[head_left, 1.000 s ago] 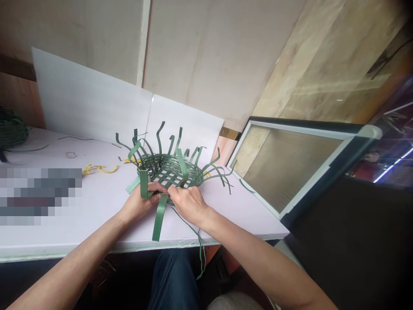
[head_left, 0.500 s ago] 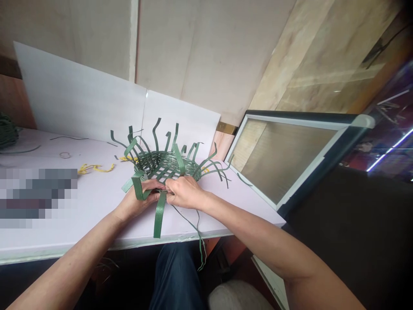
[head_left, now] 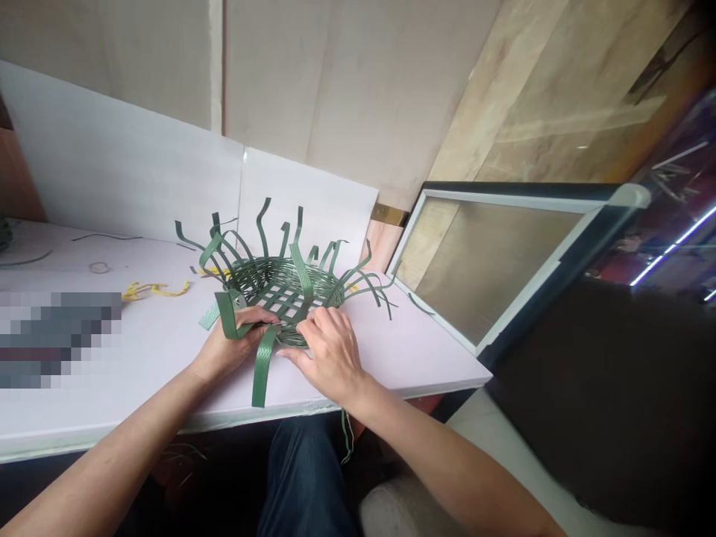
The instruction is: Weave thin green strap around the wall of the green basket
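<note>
A half-woven green basket (head_left: pixel 280 287) of flat plastic strapping sits on the white table (head_left: pixel 156 358), with several loose strap ends curling up around its rim. My left hand (head_left: pixel 230 343) is closed on the near rim, a wide green strap (head_left: pixel 262 365) looped over its fingers and hanging toward the table edge. My right hand (head_left: pixel 329 350) rests beside it on the near side of the basket, fingers bent and pressed against the weave. A thin green strand (head_left: pixel 345 436) hangs off the table below my right wrist.
Yellow scraps (head_left: pixel 151 289) and a small ring (head_left: pixel 99 267) lie on the table to the left. White foam boards (head_left: pixel 123 179) stand against the wall behind. A framed glass panel (head_left: pixel 492 261) lies to the right of the table. My dark trouser leg (head_left: pixel 305 485) is below.
My right hand slid down and toward me along the near side of the basket, fingers less tightly pinched. The left hand keeps its hold. The view shifted slightly left.
</note>
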The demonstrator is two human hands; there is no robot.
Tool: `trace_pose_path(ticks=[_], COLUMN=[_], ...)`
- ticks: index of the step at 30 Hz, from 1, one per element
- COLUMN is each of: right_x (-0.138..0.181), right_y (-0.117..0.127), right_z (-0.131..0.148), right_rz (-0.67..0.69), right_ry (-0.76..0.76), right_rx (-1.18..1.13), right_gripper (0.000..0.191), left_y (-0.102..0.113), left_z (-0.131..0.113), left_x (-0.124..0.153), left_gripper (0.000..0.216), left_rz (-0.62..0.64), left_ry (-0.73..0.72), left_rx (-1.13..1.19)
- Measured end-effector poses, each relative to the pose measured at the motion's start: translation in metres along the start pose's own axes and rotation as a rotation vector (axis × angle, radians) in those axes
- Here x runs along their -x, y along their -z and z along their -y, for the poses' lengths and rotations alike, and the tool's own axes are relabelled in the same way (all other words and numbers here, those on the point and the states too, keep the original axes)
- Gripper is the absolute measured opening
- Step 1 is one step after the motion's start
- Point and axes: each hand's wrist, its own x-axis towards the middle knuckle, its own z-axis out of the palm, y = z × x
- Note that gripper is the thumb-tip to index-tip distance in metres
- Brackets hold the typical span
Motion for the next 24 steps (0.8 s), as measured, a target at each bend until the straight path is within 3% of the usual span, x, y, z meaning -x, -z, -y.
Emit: trace_pose_path(ticks=[8,11,17,24], right_x=[0.012,0.015,0.013,0.003], right_y=[-0.028,-0.034,-0.041,-0.027], right_z=[0.016,0.014,0.002,-0.004], right_rz=[-0.08,-0.089,0.001,0.169], right_ry=[-0.22,-0.279,-0.321,-0.384], right_rx=[-0.206,-0.345,-0.565,-0.474], right_gripper=[0.009,0.01,0.013,0.012], left_y=[0.0,-0.001,0.001,-0.001], left_z=[-0.006,-0.008,-0.013,-0.018], left_x=[0.0,0.0,0.0,0.002], left_gripper=[0.016,0.018,0.022,0.023], left_rz=[-0.016,-0.025,-0.017,-0.045], left_ry=[0.057,0.094,0.113,0.041], left_rx=[-0.006,0.029,0.03,-0.098])
